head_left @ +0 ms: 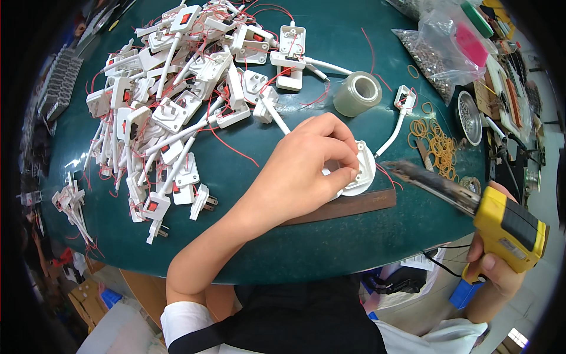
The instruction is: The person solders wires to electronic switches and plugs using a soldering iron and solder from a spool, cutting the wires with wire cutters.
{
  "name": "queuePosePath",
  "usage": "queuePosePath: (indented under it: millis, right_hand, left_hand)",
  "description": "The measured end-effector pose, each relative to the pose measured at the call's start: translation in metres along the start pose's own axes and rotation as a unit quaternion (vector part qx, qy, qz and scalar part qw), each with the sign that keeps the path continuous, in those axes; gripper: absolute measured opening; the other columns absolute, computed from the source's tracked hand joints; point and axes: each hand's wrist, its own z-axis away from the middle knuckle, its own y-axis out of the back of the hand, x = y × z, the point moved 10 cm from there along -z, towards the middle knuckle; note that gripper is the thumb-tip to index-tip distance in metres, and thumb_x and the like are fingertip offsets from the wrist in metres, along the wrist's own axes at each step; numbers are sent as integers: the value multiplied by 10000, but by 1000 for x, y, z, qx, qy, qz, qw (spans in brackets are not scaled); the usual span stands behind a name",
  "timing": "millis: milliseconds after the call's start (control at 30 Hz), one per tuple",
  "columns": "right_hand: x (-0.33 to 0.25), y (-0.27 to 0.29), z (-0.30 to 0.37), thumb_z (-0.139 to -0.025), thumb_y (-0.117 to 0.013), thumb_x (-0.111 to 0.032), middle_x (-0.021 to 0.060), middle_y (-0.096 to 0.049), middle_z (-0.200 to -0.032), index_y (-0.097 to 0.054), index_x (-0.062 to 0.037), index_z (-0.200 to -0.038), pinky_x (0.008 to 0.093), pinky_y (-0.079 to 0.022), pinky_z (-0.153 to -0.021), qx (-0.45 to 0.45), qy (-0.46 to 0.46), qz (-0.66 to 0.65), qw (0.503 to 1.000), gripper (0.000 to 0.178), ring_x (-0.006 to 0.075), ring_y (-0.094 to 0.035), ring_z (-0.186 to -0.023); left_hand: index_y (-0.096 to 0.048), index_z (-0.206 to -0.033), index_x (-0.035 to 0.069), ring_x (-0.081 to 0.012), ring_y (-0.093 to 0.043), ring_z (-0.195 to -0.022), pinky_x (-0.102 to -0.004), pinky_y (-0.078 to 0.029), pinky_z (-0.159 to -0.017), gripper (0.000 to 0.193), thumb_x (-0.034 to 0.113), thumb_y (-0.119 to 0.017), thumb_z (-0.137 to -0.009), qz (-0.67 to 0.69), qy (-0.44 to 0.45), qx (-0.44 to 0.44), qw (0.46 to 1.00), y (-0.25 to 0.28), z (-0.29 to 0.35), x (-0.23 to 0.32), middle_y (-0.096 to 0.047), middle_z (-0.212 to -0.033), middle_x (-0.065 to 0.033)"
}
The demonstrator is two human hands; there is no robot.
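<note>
My right hand (501,268) grips a yellow and black soldering gun (510,227) by its handle. Its long, darkened metal nose points left, the tip close to thin red wires beside a rounded white plastic housing (365,171). Over that housing, my left hand (306,159) is closed, thumb and forefinger brought together against its left part. What the fingertips pinch is hidden. The housing lies at the far edge of a flat brown strip (359,205). Behind it lies a white switch piece with a bent white stem (396,127), the stem's end near the housing.
A large pile of white plug-and-switch pieces (171,112) with red wires covers the table's left side. A frosted round jar (358,94) stands beyond my left hand. Rubber bands (436,144), a metal bowl (469,118) and a clear bag of small parts (424,62) lie at the right.
</note>
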Motion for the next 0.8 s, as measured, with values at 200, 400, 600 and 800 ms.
queuePosePath:
  millis: [200, 400, 600, 800]
  right_hand:
    - [31, 61, 24, -729, -676, -186, 118, -559, -770, -240, 64, -1423, 212, -469, -390, 50, 105, -119, 986, 857, 144, -585, -641]
    - [103, 130, 62, -846, -604, -15, 106, -615, -935, -420, -44, -1394, 226, -492, -593, 336, 153, 136, 919, 579, 144, -595, -717]
    - [114, 61, 55, -772, -559, 45, 102, -583, -1064, -475, -82, -1290, 309, -449, -767, 239, 234, 421, 843, 539, 248, -546, -898]
    - [132, 77, 57, -650, -763, -167, 209, -569, -1234, -387, -148, -1423, 417, -450, -938, 219, 29, 520, 825, 860, 390, -549, -1110]
  left_hand:
    - [-679, -810, 2, -160, -574, -881, -265, -451, -752, 73, 30, -706, -749, 3, 0, -12, 1000, -1, -5, 4, -583, -926, -50]
    - [-667, -787, 11, -240, -605, -830, -319, -488, -726, 64, 25, -689, -728, -9, 49, 7, 999, -1, 0, -2, -594, -902, -84]
    - [-658, -798, 33, -264, -586, -930, -352, -483, -805, 75, 69, -677, -734, -22, -67, 56, 996, 2, 6, 4, -593, -962, -97]
    - [-609, -685, 31, -250, -552, -876, -344, -471, -713, 40, 48, -635, -711, -7, -66, 33, 997, -9, 1, 1, -541, -881, -82]
